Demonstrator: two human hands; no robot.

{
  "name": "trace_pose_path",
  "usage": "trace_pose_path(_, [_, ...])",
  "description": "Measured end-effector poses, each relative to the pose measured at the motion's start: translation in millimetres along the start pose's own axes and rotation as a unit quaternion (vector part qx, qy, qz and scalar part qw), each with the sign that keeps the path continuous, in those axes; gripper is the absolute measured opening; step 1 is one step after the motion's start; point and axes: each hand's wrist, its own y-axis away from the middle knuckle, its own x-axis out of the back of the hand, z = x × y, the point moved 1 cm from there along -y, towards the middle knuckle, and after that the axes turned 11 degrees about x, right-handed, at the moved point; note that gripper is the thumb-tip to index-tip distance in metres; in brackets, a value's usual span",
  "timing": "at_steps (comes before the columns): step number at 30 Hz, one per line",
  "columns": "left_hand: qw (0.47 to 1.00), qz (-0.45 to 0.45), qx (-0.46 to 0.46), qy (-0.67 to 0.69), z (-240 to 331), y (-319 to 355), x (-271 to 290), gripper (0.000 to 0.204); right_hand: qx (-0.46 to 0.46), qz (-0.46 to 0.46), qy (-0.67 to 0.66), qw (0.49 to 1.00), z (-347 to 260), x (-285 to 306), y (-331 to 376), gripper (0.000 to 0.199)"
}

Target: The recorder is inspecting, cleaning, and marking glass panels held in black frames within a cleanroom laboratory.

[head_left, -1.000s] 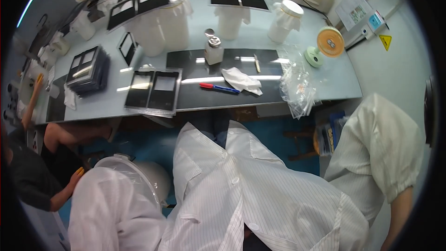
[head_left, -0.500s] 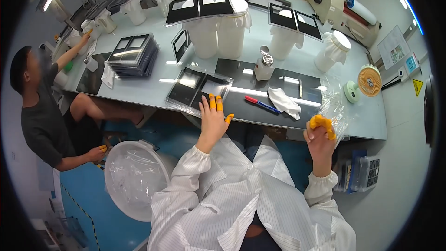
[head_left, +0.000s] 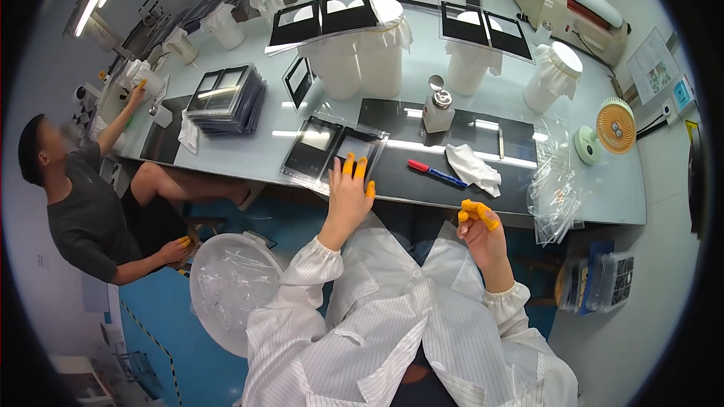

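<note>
My left hand (head_left: 348,200), with yellow finger covers, lies with fingers spread on the near right corner of a black two-window frame panel (head_left: 308,160). The panel sits at the table's front edge, with clear film showing around its border. My right hand (head_left: 484,240) hovers just off the front edge, its covered fingers curled toward the thumb. Whatever it may pinch is hidden. Between the hands and the bottle lie a red and blue marker (head_left: 437,173) and a crumpled white cloth (head_left: 473,169). Behind them stands a pump bottle (head_left: 438,114).
Clear film (head_left: 554,200) hangs over the front edge at right, near a small fan (head_left: 615,126). Stacked frames (head_left: 226,102) stand at left. White covered containers (head_left: 381,60) stand farther back. A lined bin (head_left: 226,347) is at my left, by a seated co-worker (head_left: 90,211).
My right hand has moved left, away from the clear film. My left hand stays on the panel. The view has shifted slightly, and another person's covered hands now show at the far end.
</note>
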Motion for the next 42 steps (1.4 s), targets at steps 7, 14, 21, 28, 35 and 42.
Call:
trace_pose_path(7, [0.984, -0.004, 0.095, -0.148, 23, -33, -37, 0.055, -0.01, 0.003, 0.039, 0.999, 8, -9, 1, 0.032])
trace_pose_path(14, [0.993, -0.032, 0.016, -0.111, 17, -3, -28, 0.042, 0.007, 0.019, 0.052, 0.998, 0, -2, 1, 0.033])
trace_pose_path(21, [0.972, 0.186, 0.092, 0.111, -1, 6, 123, 0.033, 0.016, 0.014, 0.102, 0.995, -5, -6, 2, 0.034])
trace_pose_path(28, [0.671, -0.043, 0.212, 0.709, 19, 38, 100, 0.028, 0.342, -0.229, 0.537, 0.736, -49, -83, 13, 0.025])
trace_pose_path(35, [0.564, -0.329, 0.212, 0.727, 72, 95, 38, 0.028, 0.286, -0.255, 0.705, 0.596, -23, -61, 11, 0.028])
trace_pose_path(42, [0.581, -0.31, 0.205, 0.725, 67, 76, 24, 0.036, 0.218, -0.205, 0.655, 0.694, -10, -54, 32, 0.029])
